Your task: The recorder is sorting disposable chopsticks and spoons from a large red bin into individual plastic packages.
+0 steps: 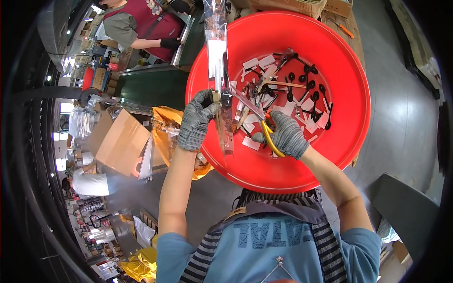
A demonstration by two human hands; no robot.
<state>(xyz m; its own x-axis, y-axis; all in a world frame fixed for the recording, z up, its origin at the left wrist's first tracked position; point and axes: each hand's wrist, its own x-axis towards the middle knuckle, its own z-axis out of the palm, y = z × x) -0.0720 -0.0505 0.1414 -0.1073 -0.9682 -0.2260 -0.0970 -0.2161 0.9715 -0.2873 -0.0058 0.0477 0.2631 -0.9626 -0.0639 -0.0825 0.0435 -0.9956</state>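
Observation:
My left hand [196, 120], in a grey knit glove, is closed on a long strip of clear plastic packets [216, 52]. The strip runs up past the top edge and hangs below the hand over the red basin's left side. In my right hand [289, 134], also gloved, are scissors [270, 140] with yellow and orange handles. Their blades point up and left, with the tips close to the strip; whether they touch it I cannot tell. Inside the red basin [347, 80] lie black spoons [311, 85], white paper pieces [251, 143], thin wooden sticks [286, 83] and bits of film.
An orange bag [165, 118] of packets and an open cardboard box [123, 141] stand left of the basin. Beyond them, a co-worker [146, 28] stands by a green conveyor belt [153, 87]. An orange-handled tool [346, 30] lies on the wooden surface behind the basin.

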